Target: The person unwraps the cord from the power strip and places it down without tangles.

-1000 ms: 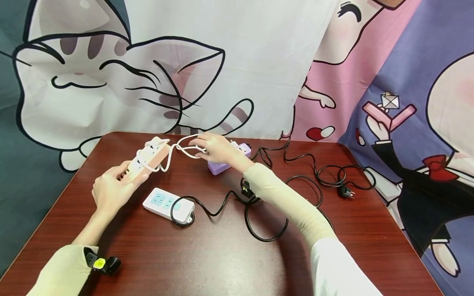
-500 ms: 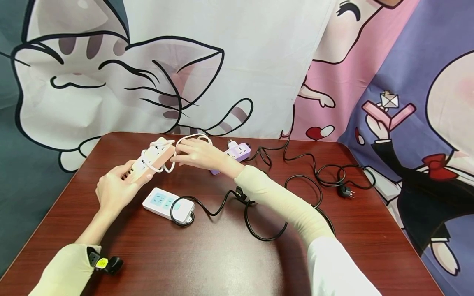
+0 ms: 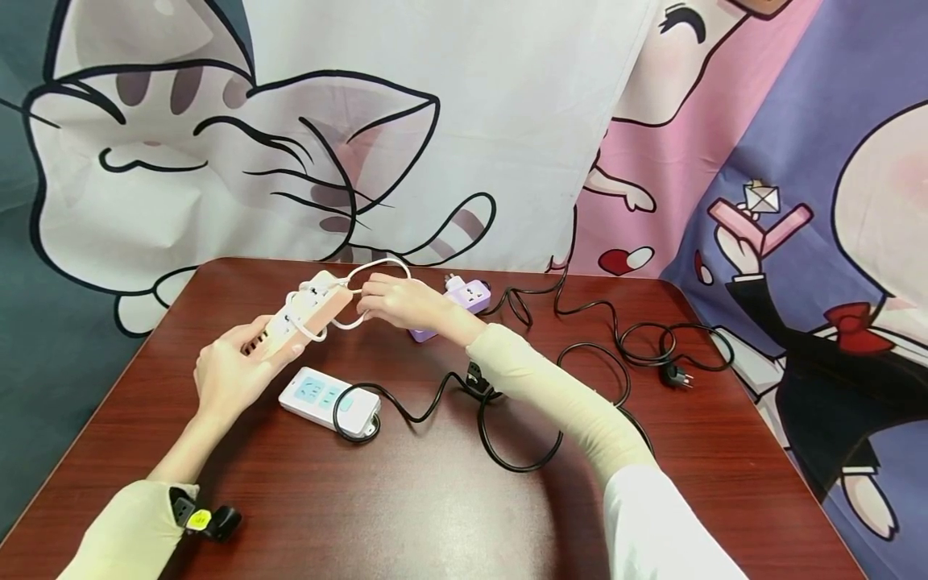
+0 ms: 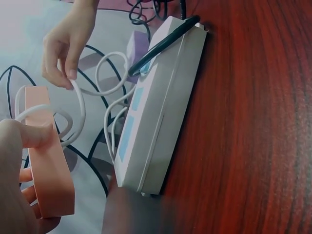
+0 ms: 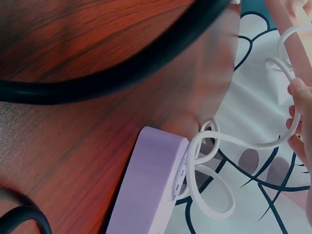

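My left hand (image 3: 235, 369) grips the lower end of a power strip (image 3: 308, 310) with a white socket face and peach-coloured sides, raised at a slant above the table. A white cord (image 4: 80, 109) loops around the strip's body. In the left wrist view, my left thumb lies along the peach side (image 4: 51, 180). My right hand (image 3: 409, 302) is just right of the strip's far end, pinching the white cord between thumb and fingertips. From there the cord (image 5: 243, 142) hangs in loose loops, seen in the right wrist view close by the purple power strip (image 5: 151, 180).
A white power strip (image 3: 329, 403) with blue socket panels lies nearer me, its black cable (image 3: 428, 419) running right. Behind my right wrist sits the purple strip with a white plug (image 3: 454, 282) in it. Black cables (image 3: 645, 358) and a black plug (image 3: 676, 375) lie at right.
My right hand has moved left toward the peach-sided strip, drawing the white cord along with it. My left hand has shifted slightly right with the strip.
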Demonstrator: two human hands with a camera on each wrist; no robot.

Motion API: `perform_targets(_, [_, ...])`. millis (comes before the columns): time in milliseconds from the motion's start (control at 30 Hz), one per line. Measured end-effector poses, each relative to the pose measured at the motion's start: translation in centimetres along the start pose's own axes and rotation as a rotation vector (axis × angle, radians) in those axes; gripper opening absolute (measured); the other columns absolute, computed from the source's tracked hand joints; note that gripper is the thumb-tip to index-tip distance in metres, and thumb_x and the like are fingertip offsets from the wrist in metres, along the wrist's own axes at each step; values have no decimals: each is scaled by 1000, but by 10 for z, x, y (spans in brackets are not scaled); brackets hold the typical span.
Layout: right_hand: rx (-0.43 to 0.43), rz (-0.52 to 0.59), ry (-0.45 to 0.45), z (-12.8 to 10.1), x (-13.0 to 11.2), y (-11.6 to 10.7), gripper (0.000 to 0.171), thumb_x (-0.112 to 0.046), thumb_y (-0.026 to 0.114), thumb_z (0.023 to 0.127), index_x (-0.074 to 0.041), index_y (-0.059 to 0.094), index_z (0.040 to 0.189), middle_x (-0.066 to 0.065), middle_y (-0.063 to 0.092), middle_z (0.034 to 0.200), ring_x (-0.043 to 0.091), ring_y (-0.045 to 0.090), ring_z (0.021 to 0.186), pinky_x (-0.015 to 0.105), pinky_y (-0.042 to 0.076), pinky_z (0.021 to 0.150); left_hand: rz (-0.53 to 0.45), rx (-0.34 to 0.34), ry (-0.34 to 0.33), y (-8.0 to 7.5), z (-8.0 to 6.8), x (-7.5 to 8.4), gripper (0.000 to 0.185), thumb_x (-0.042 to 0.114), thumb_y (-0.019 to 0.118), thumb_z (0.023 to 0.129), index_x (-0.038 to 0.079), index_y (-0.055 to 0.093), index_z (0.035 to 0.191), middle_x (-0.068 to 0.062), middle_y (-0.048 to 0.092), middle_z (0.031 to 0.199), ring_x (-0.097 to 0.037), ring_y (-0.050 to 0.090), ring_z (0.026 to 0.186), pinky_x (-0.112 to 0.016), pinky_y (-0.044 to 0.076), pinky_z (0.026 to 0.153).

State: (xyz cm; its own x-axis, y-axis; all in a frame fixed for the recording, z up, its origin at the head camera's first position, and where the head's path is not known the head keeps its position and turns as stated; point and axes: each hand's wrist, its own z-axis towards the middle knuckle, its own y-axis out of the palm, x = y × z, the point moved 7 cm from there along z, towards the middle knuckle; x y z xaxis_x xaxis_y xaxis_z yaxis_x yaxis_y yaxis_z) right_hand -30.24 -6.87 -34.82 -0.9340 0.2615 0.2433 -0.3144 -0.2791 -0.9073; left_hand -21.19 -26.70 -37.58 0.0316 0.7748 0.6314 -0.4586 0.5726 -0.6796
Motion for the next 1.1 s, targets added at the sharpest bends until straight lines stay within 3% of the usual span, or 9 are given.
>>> perform_targets(133, [54, 37, 42, 0, 6, -1, 15, -22, 58, 95, -15, 72, 95, -3, 63, 92, 16, 56, 95, 24, 46, 88, -6, -4, 12, -1, -2, 0, 58, 42, 79, 73, 18, 66, 124, -17, 70, 107, -31, 59, 83, -43, 36, 66])
perform_targets(367, [172, 99, 204, -4, 24, -5, 12, -18, 61, 94, -13, 72, 92, -1, 65, 92, 16, 57, 92, 22, 47, 83, 12, -32, 59, -2, 0, 3, 59, 41, 81, 72, 15, 66, 123, -14, 67, 118, -32, 61, 91, -44, 36, 69])
perform_targets(633, [250, 104, 321, -7, 32, -12, 13, -19, 61, 94, -13, 72, 90, -2, 66, 92, 15, 56, 91, 24, 50, 77, 74, -36, 85, -1, 1, -1, 58, 40, 82, 70, 14, 68, 120, -16, 68, 113, -32, 61, 88, -45, 39, 66])
perform_targets(867, [303, 84, 315, -10, 31, -20, 14, -19, 60, 94, -12, 71, 89, -2, 67, 92, 15, 57, 91, 25, 51, 75, 100, -36, 48, -2, 3, -10, 59, 45, 80, 71, 16, 67, 121, -14, 69, 96, -29, 59, 79, -38, 36, 57])
perform_targets(1100, [348, 91, 259, -11, 29, -30, 10, -18, 63, 92, -11, 70, 88, -1, 67, 90, 16, 57, 89, 25, 51, 71, 120, -77, -31, -3, 6, -22, 62, 52, 75, 74, 18, 64, 125, -16, 68, 99, -35, 59, 86, -46, 37, 60])
